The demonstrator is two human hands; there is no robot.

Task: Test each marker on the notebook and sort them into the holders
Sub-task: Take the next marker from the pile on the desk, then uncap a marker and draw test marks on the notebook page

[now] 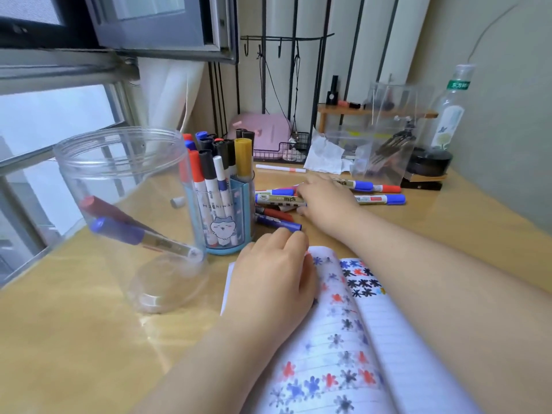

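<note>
A: Surface was pale wood, carrying everything. Largest item on it?

B: Notebook, open at the near right, its lined pages covered with red, blue and black star-shaped test marks. Left hand rested on the left page, fingers loosely curled, grasping nothing that could be seen.

A: Next in size?

B: Clear jar, standing left of the notebook. Two markers leaned inside it, one blue-capped, one red-capped.

A: And the other holder?

B: Blue cup with a cartoon figure on it, just right of the jar, packed with upright markers: red, black, blue caps and one yellow.

A: Right hand?

B: Right hand was reaching into the loose pile of markers lying behind the notebook. Fingers lay over the pile, touching it; whether they had closed round any one marker, cannot tell.

A: Strays?

B: Two blue-capped markers lay flat beyond the hand. A thin white pen lay farther back. A small grey cap sat alone between jar and cup.
</note>
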